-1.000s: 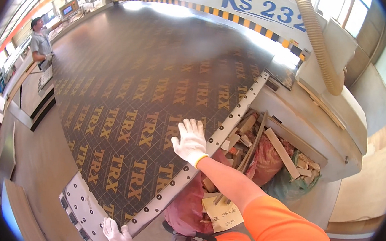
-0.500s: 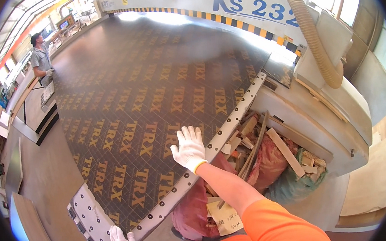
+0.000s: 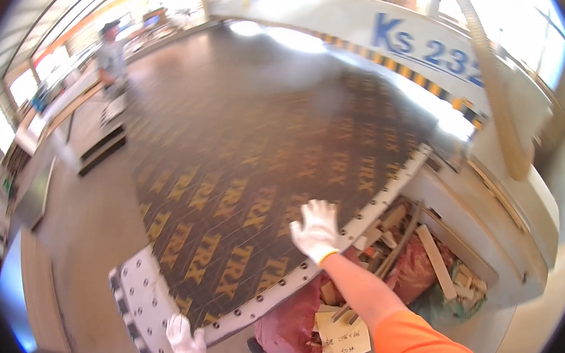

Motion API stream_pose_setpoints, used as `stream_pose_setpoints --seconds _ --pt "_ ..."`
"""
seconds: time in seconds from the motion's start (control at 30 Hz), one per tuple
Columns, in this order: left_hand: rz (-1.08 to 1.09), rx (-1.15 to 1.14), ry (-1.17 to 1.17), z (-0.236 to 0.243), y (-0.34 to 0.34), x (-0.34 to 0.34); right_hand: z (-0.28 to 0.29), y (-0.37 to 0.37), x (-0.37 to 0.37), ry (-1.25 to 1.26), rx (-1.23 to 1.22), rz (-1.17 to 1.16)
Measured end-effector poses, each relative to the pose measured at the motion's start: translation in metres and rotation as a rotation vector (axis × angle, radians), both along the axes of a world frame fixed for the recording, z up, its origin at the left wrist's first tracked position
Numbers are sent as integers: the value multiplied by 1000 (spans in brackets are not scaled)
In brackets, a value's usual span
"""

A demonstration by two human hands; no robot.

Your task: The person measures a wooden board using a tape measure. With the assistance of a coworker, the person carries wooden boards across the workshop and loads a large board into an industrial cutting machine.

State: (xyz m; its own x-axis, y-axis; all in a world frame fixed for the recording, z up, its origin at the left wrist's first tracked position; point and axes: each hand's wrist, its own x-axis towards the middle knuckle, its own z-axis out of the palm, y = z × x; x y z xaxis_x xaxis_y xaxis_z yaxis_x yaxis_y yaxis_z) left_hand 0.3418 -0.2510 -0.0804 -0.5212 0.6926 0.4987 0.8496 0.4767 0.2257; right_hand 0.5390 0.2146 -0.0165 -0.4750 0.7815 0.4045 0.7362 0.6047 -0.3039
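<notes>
A large dark sheet with gold printed lettering lies across the machine table. My right hand, in a white knit glove, rests palm down on it near the right edge, with fingers spread and nothing held. In a matching glove, my left hand is at the sheet's near corner, beside the white perforated side plate. Its fingers point up and apart, and no object shows in it. A pale studded rail runs along the sheet's right edge, beside my right wrist.
Right of the rail stand red sacks and a green sack with wood offcuts. A handwritten card lies near me. Across the far side spans a white machine beam with a striped edge. Another person stands at the far left.
The whole view has swung, so the scene sits further right and looks more blurred. Both hands keep about the same places against the sheet and the rail.
</notes>
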Motion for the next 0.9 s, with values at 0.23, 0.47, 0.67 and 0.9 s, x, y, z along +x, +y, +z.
stream_pose_setpoints --seconds 0.23,0.47,0.67,0.9 --pt "-45 12 -50 49 39 6 -17 25 24 9 149 -29" --pt "29 -1 -128 50 14 8 -32 22 12 -194 -108 -14" --pt "33 103 -171 46 14 3 -34 36 18 -218 -142 -45" --pt "74 114 -174 42 15 4 -32 34 13 -197 -168 -29"
